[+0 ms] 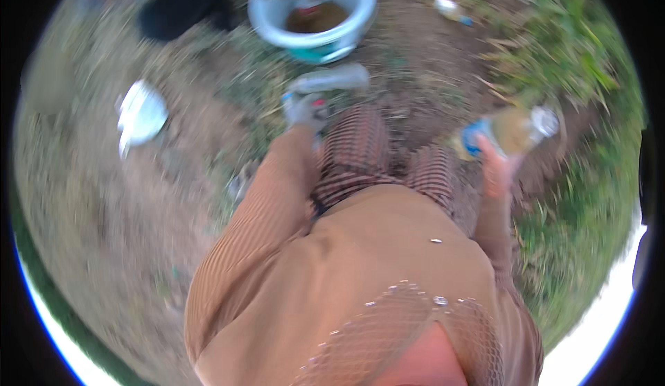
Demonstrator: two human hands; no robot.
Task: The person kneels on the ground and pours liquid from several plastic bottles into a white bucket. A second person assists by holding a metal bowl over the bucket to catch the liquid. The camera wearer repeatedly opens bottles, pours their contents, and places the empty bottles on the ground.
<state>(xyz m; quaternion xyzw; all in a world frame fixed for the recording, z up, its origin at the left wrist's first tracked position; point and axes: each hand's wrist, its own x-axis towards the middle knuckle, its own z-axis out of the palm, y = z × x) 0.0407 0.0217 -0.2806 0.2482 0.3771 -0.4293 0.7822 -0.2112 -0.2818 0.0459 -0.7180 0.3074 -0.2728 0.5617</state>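
My right hand point(497, 169) is bare and grips a clear plastic bottle point(511, 128) with a blue label and light-brown contents. The bottle is tilted sideways over the soil, to the right of my knees. My left hand point(306, 113) wears a grey glove with a red patch. It is in front of my left knee, close against a clear plastic bottle point(332, 78) that looks empty and lies crosswise. Blur hides whether its fingers hold that bottle. Beyond stands a white-rimmed tub point(311, 40) with brown contents and something red inside.
A white object point(142, 113), perhaps a bag, lies on bare ground at left. A small white and blue piece point(452, 11) lies at upper right. Tall green plants point(563, 43) line the right side. Dark cloth point(179, 9), perhaps on another person, shows at upper left.
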